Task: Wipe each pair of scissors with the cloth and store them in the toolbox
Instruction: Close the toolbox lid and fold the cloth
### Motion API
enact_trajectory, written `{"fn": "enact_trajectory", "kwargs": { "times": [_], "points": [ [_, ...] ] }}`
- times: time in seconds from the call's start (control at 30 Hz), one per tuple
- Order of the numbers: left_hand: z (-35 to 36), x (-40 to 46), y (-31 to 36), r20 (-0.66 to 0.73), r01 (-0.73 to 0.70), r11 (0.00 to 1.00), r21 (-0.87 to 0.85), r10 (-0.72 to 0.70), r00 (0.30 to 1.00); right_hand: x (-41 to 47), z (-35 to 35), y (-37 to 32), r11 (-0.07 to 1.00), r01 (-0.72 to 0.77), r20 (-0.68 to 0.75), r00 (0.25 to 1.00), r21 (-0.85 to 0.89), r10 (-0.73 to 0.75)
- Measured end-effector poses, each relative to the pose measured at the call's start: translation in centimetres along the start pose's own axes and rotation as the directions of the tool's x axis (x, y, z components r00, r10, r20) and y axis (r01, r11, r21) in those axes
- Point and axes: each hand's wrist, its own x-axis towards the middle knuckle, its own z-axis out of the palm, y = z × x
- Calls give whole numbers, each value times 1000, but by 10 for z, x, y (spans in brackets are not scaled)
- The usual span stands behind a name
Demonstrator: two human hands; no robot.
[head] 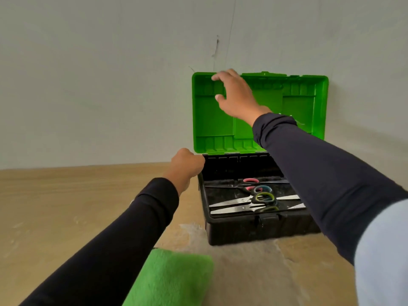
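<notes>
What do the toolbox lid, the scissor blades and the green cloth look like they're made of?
Toolbox lid: glossy green moulded plastic, judging by its ribs and sheen. Scissor blades: bright bare metal, likely steel, reflecting light. Green cloth: soft, fuzzy matte fabric, perhaps microfibre or terry; blur leaves the weave unclear.

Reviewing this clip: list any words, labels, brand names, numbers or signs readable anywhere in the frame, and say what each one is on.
None can be read.
Toolbox lid: plain green moulded plastic, no lettering visible.
Toolbox base: black, no label legible.
Scissors: blades show no marking that can be made out; too small to tell.
Cloth: plain green, no tag visible.
Wall and table: no writing.
</notes>
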Motion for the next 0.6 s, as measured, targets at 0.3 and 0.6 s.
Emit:
{"fn": "enact_trajectory", "kwargs": {
  "times": [0.3, 0.6],
  "points": [
    [1, 8, -19, 28, 69, 984, -163, -65, 998, 20, 8, 6, 972, -73, -92, 994, -223, 54],
    [-8, -10, -14, 112, 107, 888, -448, -63, 992, -29, -26, -14, 958, -14, -395, 913, -287, -105]
  ]
}}
